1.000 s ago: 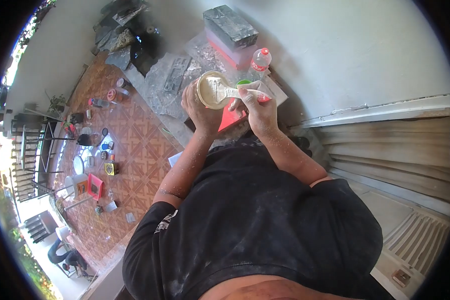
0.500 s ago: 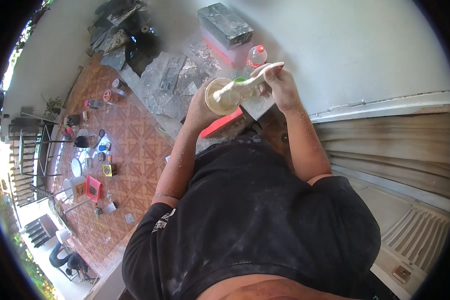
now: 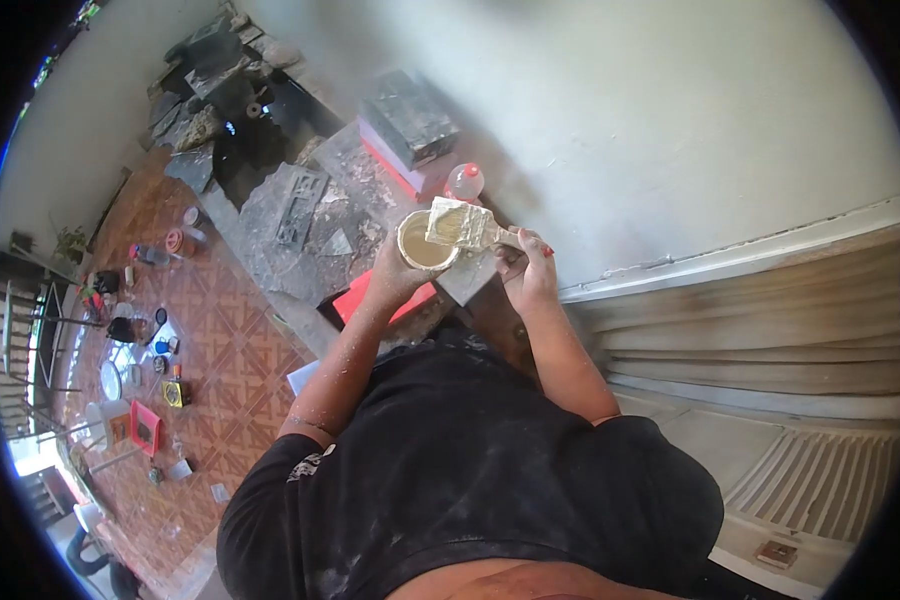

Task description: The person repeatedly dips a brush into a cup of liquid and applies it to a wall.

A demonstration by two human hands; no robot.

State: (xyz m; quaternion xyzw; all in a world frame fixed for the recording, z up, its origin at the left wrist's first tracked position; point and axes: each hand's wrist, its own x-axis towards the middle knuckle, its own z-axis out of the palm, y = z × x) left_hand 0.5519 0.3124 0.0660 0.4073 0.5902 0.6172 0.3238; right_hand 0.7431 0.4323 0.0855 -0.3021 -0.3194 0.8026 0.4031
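My left hand [image 3: 396, 276] is wrapped round a small round tub [image 3: 416, 258] with cream-coloured paint in it, its open top tilted toward me. Across the tub's right rim lies the wide head of a paintbrush [image 3: 458, 224], coated thickly in the same paint. Its handle, also smeared with paint and reddish at the end, is gripped by the fingers of my right hand [image 3: 530, 275]. Pale splashes dot both forearms.
Behind my hands, a clear bottle with a red cap [image 3: 466, 182] stands beside a dusty dark block [image 3: 410, 118] on a rubble-strewn surface. A red box [image 3: 388, 298] lies below the tub. Several containers and a red tray [image 3: 145, 428] sit on the tiled floor [image 3: 240, 350].
The brush has turned its broad, flat side to view and now lies over the tub's right rim. In view, both hands have shifted left and lower.
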